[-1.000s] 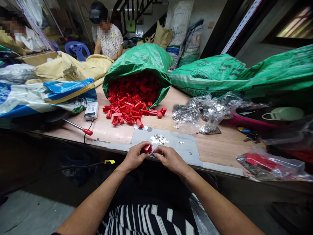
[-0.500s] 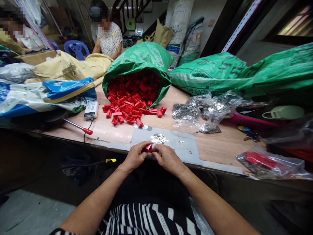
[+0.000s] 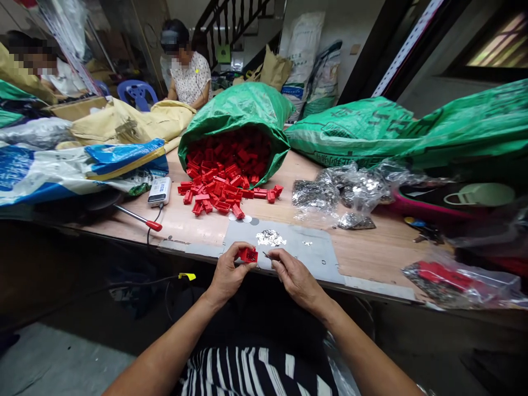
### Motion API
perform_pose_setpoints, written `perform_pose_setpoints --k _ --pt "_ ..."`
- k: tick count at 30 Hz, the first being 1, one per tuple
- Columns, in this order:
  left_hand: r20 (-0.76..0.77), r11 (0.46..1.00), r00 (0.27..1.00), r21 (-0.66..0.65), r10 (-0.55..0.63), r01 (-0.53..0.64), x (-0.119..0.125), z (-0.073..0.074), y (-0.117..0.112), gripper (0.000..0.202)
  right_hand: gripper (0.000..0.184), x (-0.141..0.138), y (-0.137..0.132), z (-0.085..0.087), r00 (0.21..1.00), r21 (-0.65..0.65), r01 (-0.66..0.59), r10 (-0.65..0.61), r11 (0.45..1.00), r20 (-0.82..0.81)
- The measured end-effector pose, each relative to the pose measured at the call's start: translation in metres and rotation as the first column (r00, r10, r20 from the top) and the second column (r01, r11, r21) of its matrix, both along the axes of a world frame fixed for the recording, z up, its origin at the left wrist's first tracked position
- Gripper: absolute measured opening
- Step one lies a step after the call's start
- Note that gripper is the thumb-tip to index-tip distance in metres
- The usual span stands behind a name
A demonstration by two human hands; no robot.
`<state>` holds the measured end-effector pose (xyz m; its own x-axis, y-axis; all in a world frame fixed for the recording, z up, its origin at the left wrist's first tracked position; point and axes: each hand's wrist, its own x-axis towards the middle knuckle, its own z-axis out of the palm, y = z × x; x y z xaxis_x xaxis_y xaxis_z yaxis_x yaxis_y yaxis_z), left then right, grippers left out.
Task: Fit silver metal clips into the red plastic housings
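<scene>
Between the thumb and fingers of my left hand (image 3: 229, 270) is a red plastic housing (image 3: 249, 255), its open side turned toward me. My right hand (image 3: 295, 275) is a little to the right, pinching a small thin dark piece (image 3: 267, 255) that looks like metal; its exact kind is too small to tell. The piece points at the housing with a gap between them. Just beyond my hands, a pile of small shiny metal pieces (image 3: 270, 238) lies on a grey mat (image 3: 313, 250). A few more lie to its right.
A green sack (image 3: 247, 104) spills many red housings (image 3: 216, 190) onto the table. Clear bags of metal parts (image 3: 315, 193) lie to the right. A power bank (image 3: 159, 191) and a red-tipped lever (image 3: 138, 217) are at left. A co-worker (image 3: 192, 77) sits across the table.
My hands have moved apart. The red housing has turned so its open side shows, and the thin piece in my right hand has come into view. The camera view has shifted slightly.
</scene>
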<state>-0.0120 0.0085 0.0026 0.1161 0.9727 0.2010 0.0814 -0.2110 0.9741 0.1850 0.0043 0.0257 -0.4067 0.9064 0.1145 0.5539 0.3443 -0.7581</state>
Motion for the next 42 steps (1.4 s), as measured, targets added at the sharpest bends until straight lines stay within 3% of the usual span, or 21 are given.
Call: perform_pose_setpoints --k 3,6,8,12,16,22,27,36,42 --pt "0.111 0.999 0.994 -0.038 0.023 -0.019 0.004 0.003 -0.003 0.030 0.018 0.004 -0.004 0.003 0.998 -0.151 -0.015 0.004 0.988 -0.069" --pt "0.327 0.983 0.944 -0.181 0.050 0.010 0.009 0.011 -0.008 0.031 0.022 0.002 -0.007 0.006 0.984 -0.192 -0.069 0.035 0.979 -0.173" --pt "0.520 0.944 0.852 -0.307 0.058 0.123 0.011 0.017 -0.012 0.021 0.032 -0.001 -0.009 0.009 0.977 -0.196 -0.108 0.067 0.975 -0.203" --pt "0.783 0.798 0.608 -0.448 0.132 0.403 0.012 0.022 -0.017 0.016 0.043 -0.007 -0.010 0.011 0.969 -0.220 -0.180 0.134 0.959 -0.209" --pt "0.811 0.718 0.500 -0.539 0.302 0.441 0.014 0.021 -0.019 0.010 0.041 -0.008 -0.009 0.011 0.971 -0.179 -0.177 0.142 0.968 -0.190" --pt "0.803 0.656 0.452 -0.585 0.388 0.477 0.019 0.026 -0.020 0.015 0.038 -0.005 -0.009 0.013 0.981 -0.122 -0.156 0.139 0.980 -0.137" --pt "0.825 0.661 0.421 -0.558 0.377 0.502 0.022 0.024 -0.023 0.013 0.032 -0.005 -0.007 0.011 0.982 -0.012 -0.100 0.097 0.995 -0.161" --pt "0.805 0.606 0.444 -0.590 0.393 0.534 0.025 0.012 -0.025 0.013 0.028 -0.003 -0.011 0.007 0.981 -0.098 -0.074 0.055 0.992 -0.185" --pt "0.773 0.588 0.511 -0.625 0.375 0.514 0.029 0.013 -0.033 0.010 0.025 -0.003 -0.016 0.006 0.969 -0.180 -0.061 0.015 0.982 -0.247"
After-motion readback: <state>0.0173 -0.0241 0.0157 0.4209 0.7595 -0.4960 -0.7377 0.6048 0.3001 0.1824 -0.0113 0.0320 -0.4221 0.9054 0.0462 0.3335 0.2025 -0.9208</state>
